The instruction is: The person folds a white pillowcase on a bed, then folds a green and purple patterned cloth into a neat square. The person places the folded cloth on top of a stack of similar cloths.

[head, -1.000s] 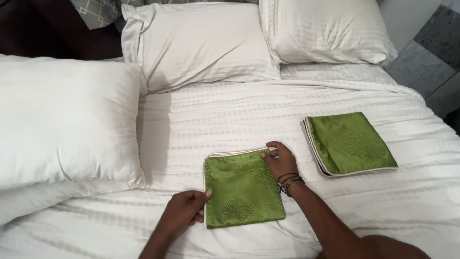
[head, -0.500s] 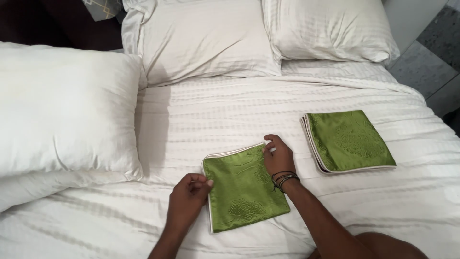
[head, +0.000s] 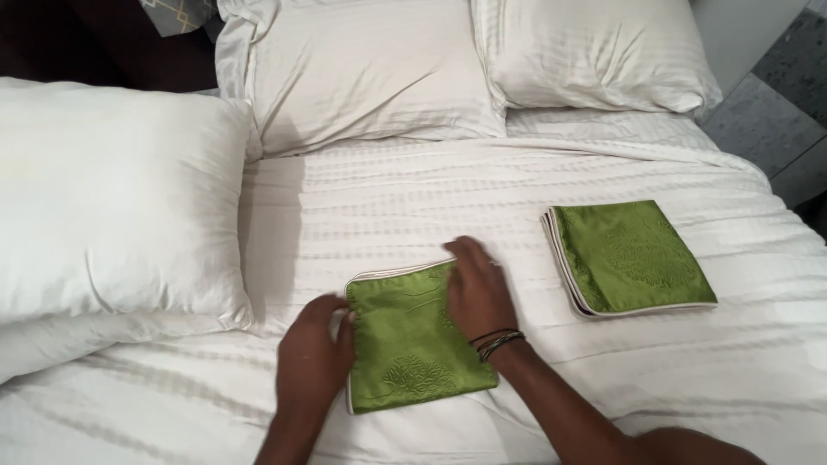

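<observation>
**Two hands flat on a soft green fold**

One folded green cloth (head: 413,349) lies on the white bed (head: 362,207), thin, limp and probably light, its satin face likely slippery. The right hand (head: 475,297) presses open-palmed on its top; the left hand (head: 312,357) cups its left edge. Piped edges look the best hold. Right of it lies a second green stack (head: 633,257); pillows (head: 112,198) sit beyond.

Views: a single one, worn on the person's head.
Position: stood at the near edge of the bed (head: 534,181), above it.
Facing: looked down and forward, toward the pillows at the far end.
Closeness: near enough that both forearms entered from the bottom edge.
Coverage: bed filled the frame; floor showed far right.
Shared: nothing, with only one view.
</observation>
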